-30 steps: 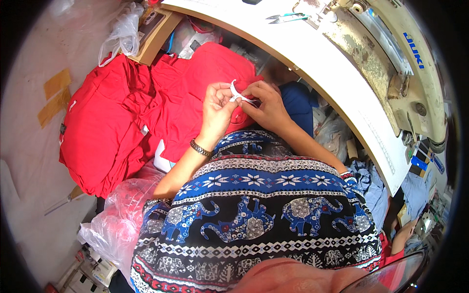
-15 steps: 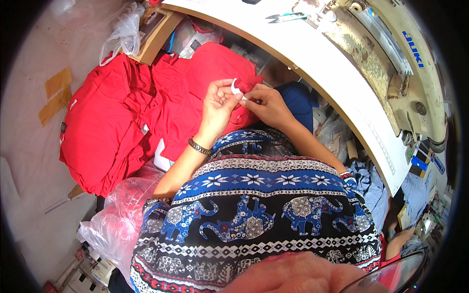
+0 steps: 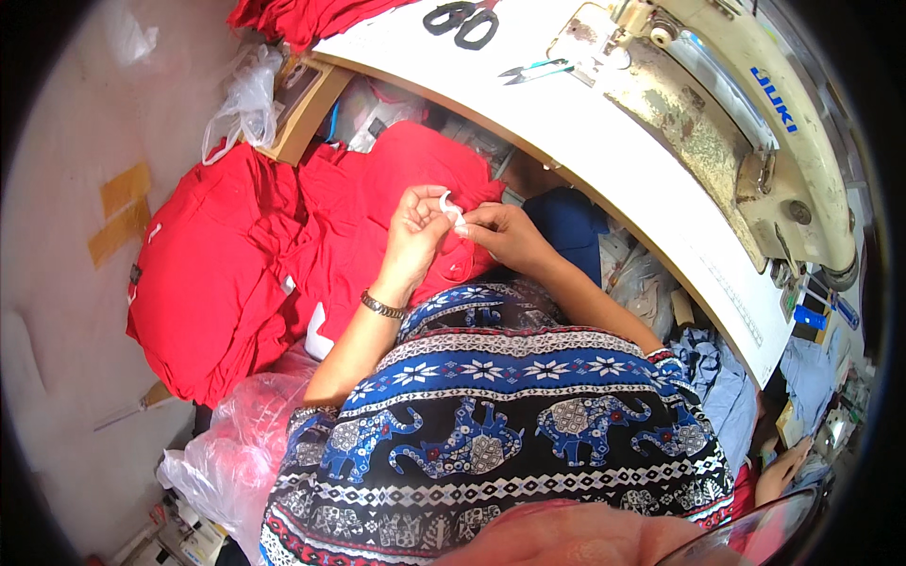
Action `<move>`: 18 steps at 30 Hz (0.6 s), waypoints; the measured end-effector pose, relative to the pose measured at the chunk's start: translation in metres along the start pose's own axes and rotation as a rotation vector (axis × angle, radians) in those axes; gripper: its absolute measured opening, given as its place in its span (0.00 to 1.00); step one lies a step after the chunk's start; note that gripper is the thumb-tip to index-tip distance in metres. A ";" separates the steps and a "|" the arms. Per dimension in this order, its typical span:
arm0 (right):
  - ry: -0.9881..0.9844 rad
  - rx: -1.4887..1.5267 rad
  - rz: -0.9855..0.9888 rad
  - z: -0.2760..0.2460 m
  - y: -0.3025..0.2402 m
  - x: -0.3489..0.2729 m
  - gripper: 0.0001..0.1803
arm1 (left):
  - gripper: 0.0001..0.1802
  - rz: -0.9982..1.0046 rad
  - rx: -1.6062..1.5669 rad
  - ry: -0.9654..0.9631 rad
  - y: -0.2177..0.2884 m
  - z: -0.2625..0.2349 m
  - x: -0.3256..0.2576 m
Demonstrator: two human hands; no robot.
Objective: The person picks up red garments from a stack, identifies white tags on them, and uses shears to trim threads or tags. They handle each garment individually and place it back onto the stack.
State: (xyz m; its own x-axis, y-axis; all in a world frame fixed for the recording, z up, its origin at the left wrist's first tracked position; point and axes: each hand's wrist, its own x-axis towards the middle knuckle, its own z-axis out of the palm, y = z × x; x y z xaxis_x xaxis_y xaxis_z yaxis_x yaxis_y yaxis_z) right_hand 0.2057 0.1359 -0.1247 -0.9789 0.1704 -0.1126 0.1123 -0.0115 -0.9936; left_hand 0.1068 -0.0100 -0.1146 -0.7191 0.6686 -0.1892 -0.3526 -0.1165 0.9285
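A small curled white strip (image 3: 446, 202), perhaps fabric or tape, is pinched between my two hands. My left hand (image 3: 413, 238), with a bracelet or watch on its wrist, grips it with thumb and fingers. My right hand (image 3: 511, 234) closes on its lower end, fingertips nearly touching the left thumb. Beneath the hands, a large heap of red cloth (image 3: 212, 283) spreads over my lap and off to the left. The strip's lower part is hidden by my fingers.
A white sewing table (image 3: 651, 174) curves along the right, bearing an industrial sewing machine (image 3: 812, 141), thread snips (image 3: 536, 70) and black-handled scissors (image 3: 462, 24). An open drawer (image 3: 307, 108) juts out beside a plastic bag (image 3: 247, 99). Another person's hand (image 3: 781, 469) shows at lower right.
The view has shifted, so everything sits lower in it; the scissors and more red cloth on the table now show. Both hands still hold the white strip, with little change in their grip.
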 end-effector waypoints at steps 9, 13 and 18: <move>-0.042 0.314 0.340 -0.012 0.001 0.000 0.08 | 0.22 0.875 1.129 0.070 0.106 0.037 0.165; -0.024 0.467 0.433 -0.014 0.000 -0.001 0.09 | 0.16 0.606 1.374 -0.020 0.139 0.067 0.221; -0.013 0.487 0.419 -0.012 0.003 0.000 0.14 | 0.22 0.452 1.671 -0.113 0.151 0.070 0.222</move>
State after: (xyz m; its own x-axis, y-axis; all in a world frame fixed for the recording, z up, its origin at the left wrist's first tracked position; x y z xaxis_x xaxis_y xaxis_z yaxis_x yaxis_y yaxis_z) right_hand 0.2076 0.1478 -0.1272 -0.8712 0.0423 -0.4890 0.3983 -0.5214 -0.7546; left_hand -0.0642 0.1720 0.0063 -0.5103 0.8527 0.1113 0.8503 0.4810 0.2134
